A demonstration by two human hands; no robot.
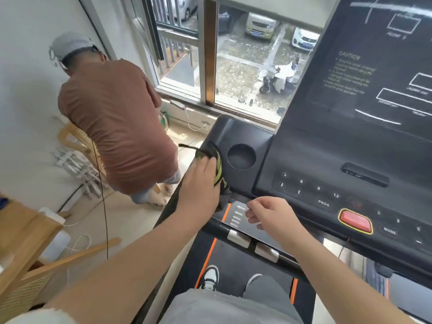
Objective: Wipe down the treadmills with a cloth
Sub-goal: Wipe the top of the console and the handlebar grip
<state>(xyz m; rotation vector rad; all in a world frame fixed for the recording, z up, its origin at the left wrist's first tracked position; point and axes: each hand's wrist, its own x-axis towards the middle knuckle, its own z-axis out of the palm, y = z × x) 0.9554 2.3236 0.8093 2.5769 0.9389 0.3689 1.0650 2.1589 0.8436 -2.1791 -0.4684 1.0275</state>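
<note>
Black treadmill console (245, 134): my left hand (198, 185) flat, fingers together, pressing light, limp cloth (219, 168); should bunch anywhere. Right hand (273, 216) loosely curled, empty.

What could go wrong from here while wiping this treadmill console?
1. The green-and-black cloth under the left hand lies near the white-numbered keys. A wide sweep might press one while a black-and-white shoe stands on the black belt.
2. The person in the brown shirt stands close on the left, so a swinging elbow might bump them.
</note>
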